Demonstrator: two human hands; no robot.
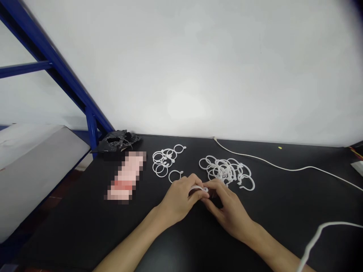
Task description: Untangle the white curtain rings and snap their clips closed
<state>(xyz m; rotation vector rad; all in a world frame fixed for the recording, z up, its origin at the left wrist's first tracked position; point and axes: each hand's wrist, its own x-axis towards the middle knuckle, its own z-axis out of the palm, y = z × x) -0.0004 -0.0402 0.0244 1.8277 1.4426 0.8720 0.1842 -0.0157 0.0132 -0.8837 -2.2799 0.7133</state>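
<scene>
Between the fingers of both my hands is a white plastic ring (pixel 195 187), partly hidden by them. My left hand (pixel 181 196) grips its curve and end with thumb and fingers. My right hand (pixel 224 206) pinches at the ring's right end, where fingertips of both hands meet; the exact contact is hidden. Behind my right hand lies a tangled pile of white rings (pixel 224 170), some with a gap in the loop. A looser group of white rings (pixel 163 162) with small knobs lies farther left. One single ring (pixel 174 176) rests just beyond my left hand.
A black table (pixel 85 230) carries everything. Crumpled black plastic (pixel 119 140) and a blurred pinkish rectangle (pixel 127 175) lie at left, beside a blue metal frame (pixel 92 128). A white cable (pixel 263 160) crosses the back right; another cable (pixel 314 240) rises at lower right. A white wall stands behind.
</scene>
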